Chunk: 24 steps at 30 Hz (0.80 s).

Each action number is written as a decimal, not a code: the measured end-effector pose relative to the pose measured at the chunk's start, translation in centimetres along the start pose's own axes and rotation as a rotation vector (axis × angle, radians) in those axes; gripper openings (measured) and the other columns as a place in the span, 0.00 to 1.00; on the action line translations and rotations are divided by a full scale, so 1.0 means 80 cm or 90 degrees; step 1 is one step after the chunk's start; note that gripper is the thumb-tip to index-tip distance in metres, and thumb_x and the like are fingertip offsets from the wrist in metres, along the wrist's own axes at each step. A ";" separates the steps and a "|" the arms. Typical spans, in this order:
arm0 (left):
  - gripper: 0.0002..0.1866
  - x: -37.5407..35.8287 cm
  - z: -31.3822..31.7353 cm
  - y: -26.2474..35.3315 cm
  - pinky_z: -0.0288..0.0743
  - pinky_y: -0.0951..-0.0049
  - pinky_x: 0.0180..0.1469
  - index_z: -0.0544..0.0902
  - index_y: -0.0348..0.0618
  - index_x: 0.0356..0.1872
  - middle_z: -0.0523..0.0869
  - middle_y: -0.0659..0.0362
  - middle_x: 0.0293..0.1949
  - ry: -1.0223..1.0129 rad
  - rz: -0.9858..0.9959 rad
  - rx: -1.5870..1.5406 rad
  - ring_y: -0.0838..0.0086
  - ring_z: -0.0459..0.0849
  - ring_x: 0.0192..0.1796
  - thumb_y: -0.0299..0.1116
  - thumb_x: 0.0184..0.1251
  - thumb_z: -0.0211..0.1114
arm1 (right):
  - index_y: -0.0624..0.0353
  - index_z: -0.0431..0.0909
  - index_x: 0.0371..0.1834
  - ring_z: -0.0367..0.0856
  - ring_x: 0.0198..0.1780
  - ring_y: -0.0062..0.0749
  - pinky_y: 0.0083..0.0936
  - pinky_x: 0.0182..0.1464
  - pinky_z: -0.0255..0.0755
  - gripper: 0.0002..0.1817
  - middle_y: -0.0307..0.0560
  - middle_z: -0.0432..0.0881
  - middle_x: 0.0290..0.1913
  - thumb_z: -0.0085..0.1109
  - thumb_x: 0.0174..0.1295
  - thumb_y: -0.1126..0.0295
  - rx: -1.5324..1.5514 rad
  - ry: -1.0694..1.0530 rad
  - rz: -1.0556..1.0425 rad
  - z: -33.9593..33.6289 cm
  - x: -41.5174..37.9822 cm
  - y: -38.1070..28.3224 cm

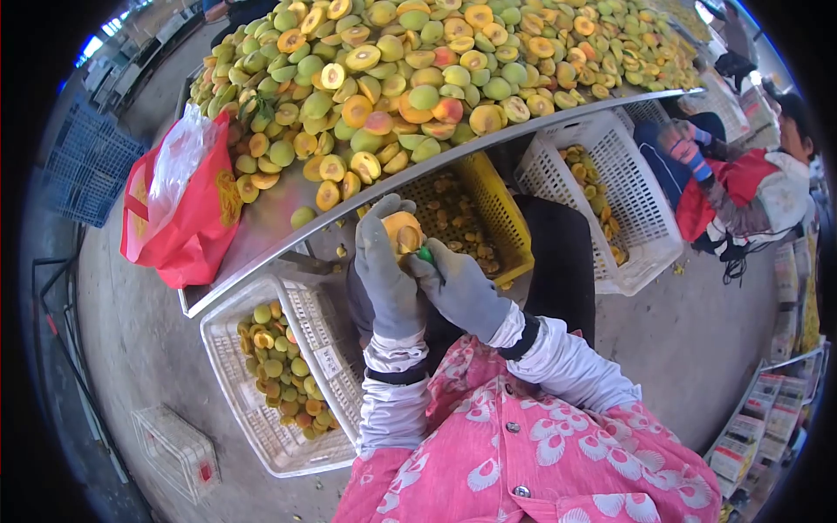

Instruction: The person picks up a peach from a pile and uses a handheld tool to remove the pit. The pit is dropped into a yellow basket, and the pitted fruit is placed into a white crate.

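My left hand (384, 275), in a grey glove, is closed around a peach half (403, 232) with its orange cut face turned up. My right hand (462, 288), also gloved, grips a small tool by its green handle (425, 254) right against the fruit. The tool's working end is hidden by the peach and fingers, so its exact kind does not show. Below both hands stands a yellow crate (514, 231) with peach stones and scraps in it. Just beyond, a heap of halved peaches (384, 96) covers the metal table (261, 253).
A white crate of peach halves (218, 349) stands at lower left, another white crate (649, 235) at right. A red bag (187, 218) hangs at the table's left end. Blue crates (91, 161) are stacked far left. Another person (741, 192) sits at right.
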<state>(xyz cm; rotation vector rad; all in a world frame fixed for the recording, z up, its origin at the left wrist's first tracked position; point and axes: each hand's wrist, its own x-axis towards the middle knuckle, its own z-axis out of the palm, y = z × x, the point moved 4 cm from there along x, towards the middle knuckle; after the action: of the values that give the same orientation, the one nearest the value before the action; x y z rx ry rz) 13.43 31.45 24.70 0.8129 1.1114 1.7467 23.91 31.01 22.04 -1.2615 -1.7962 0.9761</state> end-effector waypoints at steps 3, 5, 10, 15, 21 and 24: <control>0.27 0.004 -0.004 0.000 0.73 0.73 0.53 0.77 0.34 0.55 0.84 0.52 0.46 -0.014 0.013 0.013 0.73 0.79 0.49 0.51 0.81 0.42 | 0.62 0.74 0.45 0.83 0.32 0.58 0.40 0.33 0.72 0.17 0.59 0.81 0.28 0.51 0.75 0.56 0.090 -0.004 -0.027 -0.005 -0.001 -0.008; 0.28 0.007 -0.005 -0.001 0.73 0.72 0.53 0.77 0.34 0.54 0.84 0.52 0.45 -0.062 0.030 0.046 0.72 0.80 0.48 0.52 0.81 0.40 | 0.63 0.74 0.47 0.83 0.32 0.52 0.37 0.36 0.73 0.17 0.56 0.82 0.30 0.50 0.76 0.57 0.094 -0.065 0.014 -0.008 -0.001 -0.016; 0.29 0.005 0.006 0.026 0.73 0.72 0.52 0.78 0.34 0.52 0.84 0.52 0.44 -0.060 0.059 0.061 0.71 0.80 0.47 0.53 0.81 0.39 | 0.64 0.76 0.50 0.83 0.40 0.56 0.38 0.42 0.75 0.20 0.61 0.83 0.35 0.50 0.75 0.55 0.226 -0.150 0.157 -0.014 0.000 -0.045; 0.29 0.008 0.003 0.024 0.74 0.71 0.52 0.78 0.33 0.51 0.84 0.52 0.43 -0.033 0.066 0.096 0.71 0.80 0.46 0.52 0.81 0.40 | 0.65 0.77 0.53 0.85 0.43 0.57 0.39 0.45 0.76 0.24 0.62 0.85 0.36 0.52 0.74 0.52 0.131 -0.082 0.034 0.000 0.005 -0.020; 0.29 0.025 0.000 0.037 0.75 0.71 0.54 0.76 0.33 0.56 0.85 0.50 0.45 -0.204 -0.055 -0.024 0.69 0.82 0.48 0.53 0.81 0.42 | 0.61 0.76 0.55 0.83 0.33 0.62 0.47 0.36 0.75 0.24 0.60 0.85 0.32 0.52 0.73 0.50 0.334 -0.404 0.377 -0.014 0.008 -0.033; 0.29 0.034 0.009 0.048 0.77 0.71 0.54 0.75 0.33 0.58 0.85 0.50 0.45 -0.226 -0.156 -0.048 0.70 0.83 0.48 0.53 0.81 0.43 | 0.61 0.75 0.57 0.84 0.28 0.52 0.44 0.32 0.75 0.25 0.56 0.84 0.29 0.52 0.73 0.48 0.158 -0.230 0.174 -0.038 0.030 -0.033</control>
<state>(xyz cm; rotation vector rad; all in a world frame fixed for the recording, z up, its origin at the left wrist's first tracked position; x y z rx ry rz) 11.74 33.39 28.69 0.8610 0.8612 1.3696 24.92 33.22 26.04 -1.2511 -1.7184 1.6144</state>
